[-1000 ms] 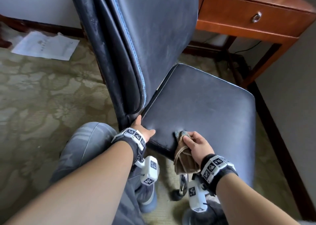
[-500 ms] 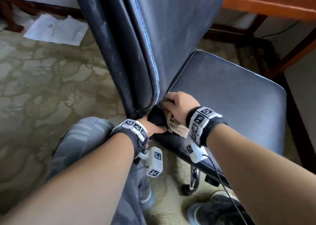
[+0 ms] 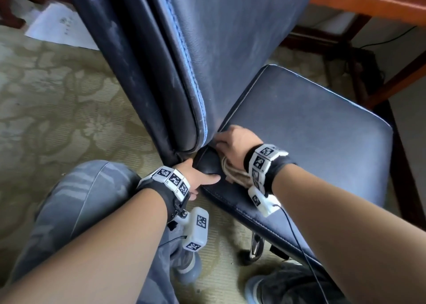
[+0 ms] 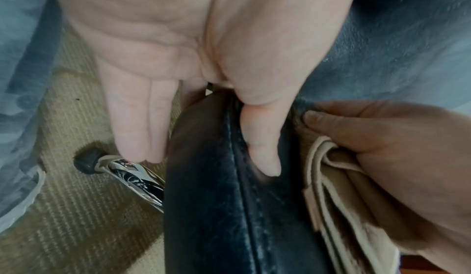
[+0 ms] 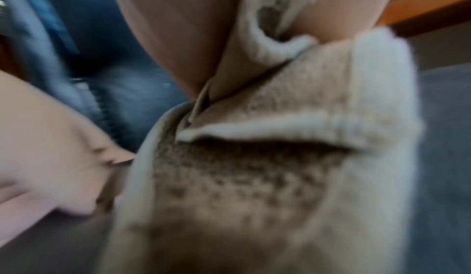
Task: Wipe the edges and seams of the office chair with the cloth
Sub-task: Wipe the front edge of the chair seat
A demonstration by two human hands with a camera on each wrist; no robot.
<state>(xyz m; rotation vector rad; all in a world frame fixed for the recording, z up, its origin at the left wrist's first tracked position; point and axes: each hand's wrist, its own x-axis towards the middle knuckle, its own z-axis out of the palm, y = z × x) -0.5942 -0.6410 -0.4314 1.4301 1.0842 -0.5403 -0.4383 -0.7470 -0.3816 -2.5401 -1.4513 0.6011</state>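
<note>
**Hand and cloth position at the rear seat corner**

Currently, the right hand (image 3: 232, 143) grasps the folded beige terry cloth (image 3: 232, 173), fingers curled over it, and holds it against the rear corner of the dark blue leather office chair (image 3: 299, 128), where the seat pad meets the base of the backrest. The left hand (image 3: 196, 176) clasps the seat edge just beside the cloth: thumb on top, fingers underneath.

View differences:
- The left wrist view shows the thumb (image 4: 260, 137) lying along the stitched seam, two fingers (image 4: 137, 117) extended below the pad, and a chrome chair leg with a black foot cap (image 4: 88, 160) on the patterned beige carpet (image 3: 57, 100).
- The right wrist view, blurred, shows only the cloth layers (image 5: 267, 167) and palm.
- The head view alone shows the wooden desk (image 3: 368, 1) behind the chair and the white paper sheet (image 3: 60, 26) on the carpet.
</note>
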